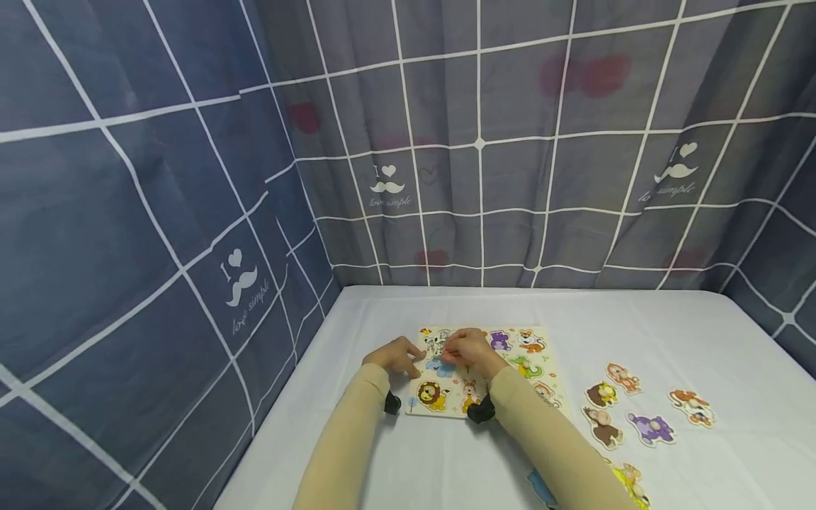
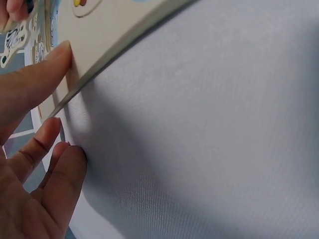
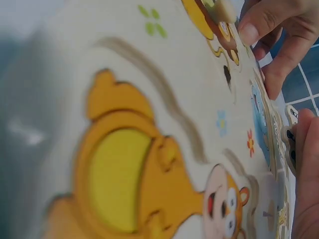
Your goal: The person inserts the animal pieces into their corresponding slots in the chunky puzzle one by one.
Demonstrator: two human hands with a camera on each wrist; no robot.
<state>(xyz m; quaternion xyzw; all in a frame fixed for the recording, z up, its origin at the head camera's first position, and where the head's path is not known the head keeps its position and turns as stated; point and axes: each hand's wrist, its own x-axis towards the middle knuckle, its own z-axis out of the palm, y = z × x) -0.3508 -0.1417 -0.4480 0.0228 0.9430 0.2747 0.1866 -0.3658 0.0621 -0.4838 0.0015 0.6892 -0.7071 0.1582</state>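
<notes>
A puzzle board (image 1: 455, 404) printed with cartoon animals lies on the table before me. My right hand (image 1: 473, 350) is over its upper left part and pinches a zebra puzzle piece (image 2: 16, 42) in its fingertips. In the right wrist view the zebra piece stands tilted, close over the board. My left hand (image 1: 392, 355) is at the board's left edge. Its thumb (image 2: 52, 62) rests on the board, and the other fingers stay just outside the edge. A lion (image 1: 432, 395) with a knob sits at the lower left, below a blue elephant (image 1: 440, 366).
Right of the board lie several loose animal pieces, among them a purple hippo (image 1: 650, 428), a tiger (image 1: 691, 407) and a brown monkey (image 1: 602, 426). My right forearm partly covers a blue piece (image 1: 542, 489). Dark checked curtains (image 1: 446, 212) hang around the white table.
</notes>
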